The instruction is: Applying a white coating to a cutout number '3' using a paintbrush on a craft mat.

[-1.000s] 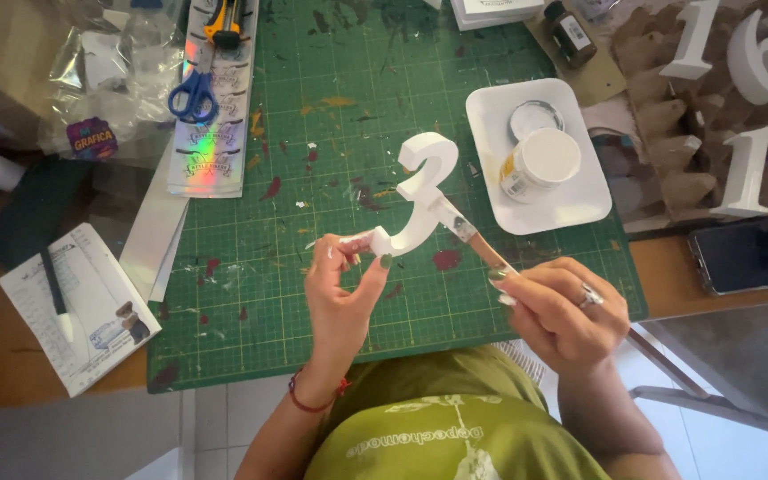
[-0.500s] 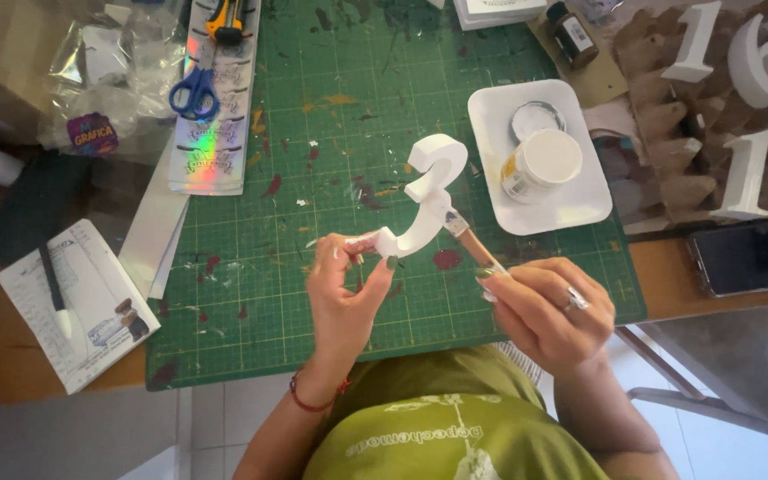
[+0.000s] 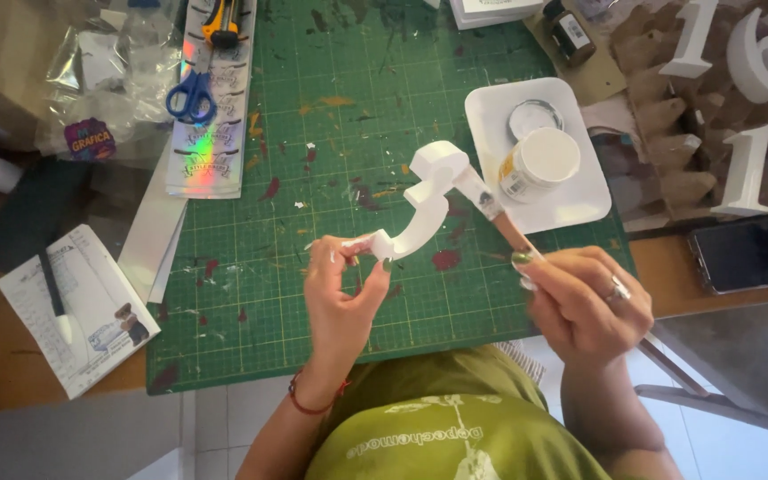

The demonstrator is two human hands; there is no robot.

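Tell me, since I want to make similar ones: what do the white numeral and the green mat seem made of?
The white numeral in the left hand looks like thick wood or foam board with a matte white coat; its blocky edges suggest this. The green mat looks like rubbery vinyl, gridded and paint-stained.

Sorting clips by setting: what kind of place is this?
Likely a home craft desk: a paint-spattered green cutting mat, a tray with an open paint jar, and white numbers drying on cardboard.
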